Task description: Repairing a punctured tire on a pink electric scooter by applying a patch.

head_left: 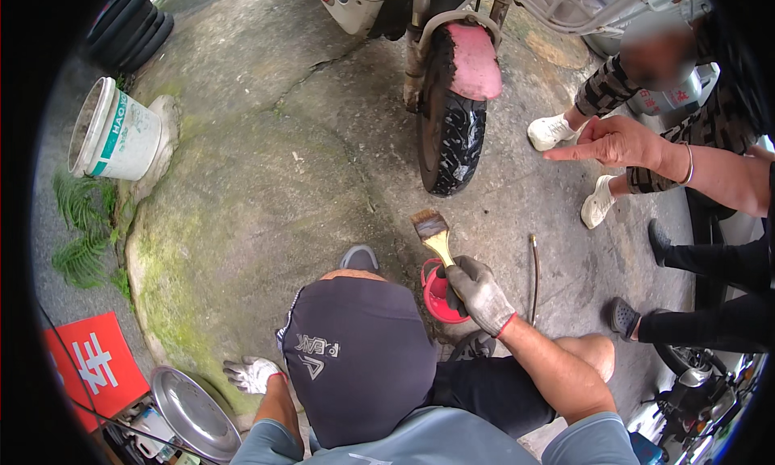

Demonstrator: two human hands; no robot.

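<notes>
My right hand (482, 290), in a grey-and-white work glove, grips the pale handle of a flat paintbrush (437, 239). The brush's dark, wet-looking bristles point up and away from me. Below that hand a small red bucket (444, 309) stands on the ground, partly covered by the glove. Farther off is the front wheel (458, 138) of a scooter; its black tyre has shiny wet-looking patches, and a pink mudguard (475, 61) sits over it. The brush is apart from the tyre. At lower left my gloved left hand (253, 374) holds nothing, its fingers spread.
At the left stand a white bucket (133, 142), stacked tyres (129, 29), a red sign (97, 368) and a metal basin (190, 408). A hose (534, 279) lies right of the red bucket. Other people stand at the right; one person's hand (617, 142) points toward the wheel.
</notes>
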